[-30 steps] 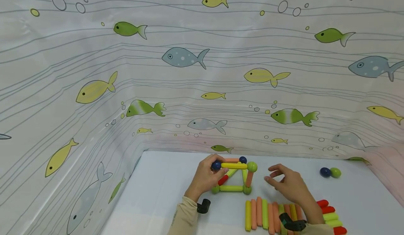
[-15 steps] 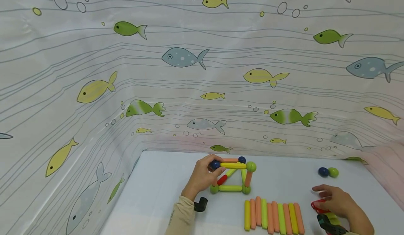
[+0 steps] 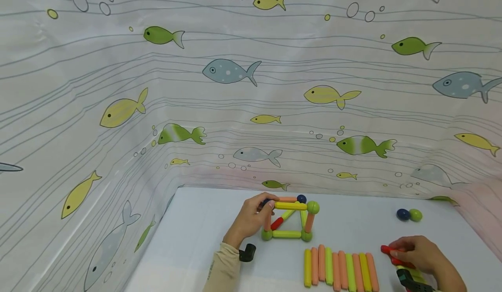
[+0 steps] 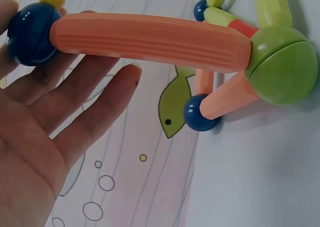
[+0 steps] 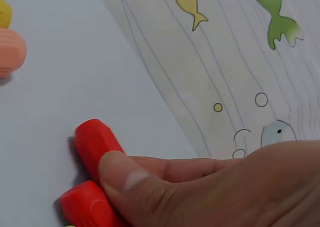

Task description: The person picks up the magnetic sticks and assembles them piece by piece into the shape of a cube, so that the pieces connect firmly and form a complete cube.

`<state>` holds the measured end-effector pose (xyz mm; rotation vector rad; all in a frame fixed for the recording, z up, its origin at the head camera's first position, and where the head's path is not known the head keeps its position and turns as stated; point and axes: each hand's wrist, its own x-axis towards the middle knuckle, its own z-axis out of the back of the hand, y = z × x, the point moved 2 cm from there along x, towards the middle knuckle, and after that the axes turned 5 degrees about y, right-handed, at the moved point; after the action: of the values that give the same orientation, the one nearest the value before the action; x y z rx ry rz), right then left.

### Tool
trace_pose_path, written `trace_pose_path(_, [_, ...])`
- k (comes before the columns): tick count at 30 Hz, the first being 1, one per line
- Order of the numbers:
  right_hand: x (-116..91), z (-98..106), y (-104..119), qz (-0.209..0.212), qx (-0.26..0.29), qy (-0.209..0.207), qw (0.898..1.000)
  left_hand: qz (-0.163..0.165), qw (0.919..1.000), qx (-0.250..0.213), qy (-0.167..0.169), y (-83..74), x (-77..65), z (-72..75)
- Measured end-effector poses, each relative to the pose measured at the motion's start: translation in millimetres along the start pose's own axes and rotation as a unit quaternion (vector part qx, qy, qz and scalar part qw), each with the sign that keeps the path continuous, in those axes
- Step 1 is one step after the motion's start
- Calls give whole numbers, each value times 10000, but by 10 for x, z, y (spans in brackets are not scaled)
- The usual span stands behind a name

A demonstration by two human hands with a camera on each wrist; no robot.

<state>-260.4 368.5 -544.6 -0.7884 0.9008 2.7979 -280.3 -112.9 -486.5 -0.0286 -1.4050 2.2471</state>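
Note:
A frame of coloured rods and balls stands on the table, with a yellow rod [image 3: 290, 205] along its top and a green ball [image 3: 313, 207] at one corner. My left hand [image 3: 247, 215] grips the dark blue ball [image 4: 31, 34] at its upper left corner. From that ball an orange rod [image 4: 150, 42] runs down to a green ball [image 4: 284, 64] on the table. Over at the right, my right hand [image 3: 419, 253] pinches a red rod [image 5: 95, 142] between thumb and index finger. Another red rod [image 5: 87, 204] lies beside it, partly under the hand.
A row of orange, yellow and green rods [image 3: 340, 268] lies in front of the frame. Toward the back right sit a loose dark blue ball [image 3: 402, 214] and a green ball [image 3: 415, 215]. A fish-patterned sheet [image 3: 298, 130] rises behind the white table [image 3: 204, 222].
My right hand has moved right and down from beside the frame to the red rods and now pinches one. The left hand stays at its corner, its thumb now more over the blue ball.

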Motion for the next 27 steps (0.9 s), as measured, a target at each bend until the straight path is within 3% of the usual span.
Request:
trace_pose_path(3, [-4,28,67,195,75,-259,9994,-3,10000,-10,28,1,2,8])
trace_pose_path(6, [-55,88,235,670,118,-849,9941,3,10000,-13,19,-5,4,19])
trace_pose_path(11, [-260,109,692,1746,168,-1866,9666,66,10000,-38,2,-1,5,34])
trace_pose_path(14, [-394,55,988,2290,429,-2028,9511,73,10000,-2,-13,5,0,44])
trace_pose_path(17, [-507,-16,1263,2645,858,-1708,9453,80,9999,73,-73,11,-10,62])
trace_pose_path(22, [-585,-194,1658,3038,1551,-292,9396,165,9997,172,-88,28,-29,92])
trace_pose_path(27, [-524,-532,2019,3477,1767,1048,9148,129,9998,153,-65,38,-35,114])
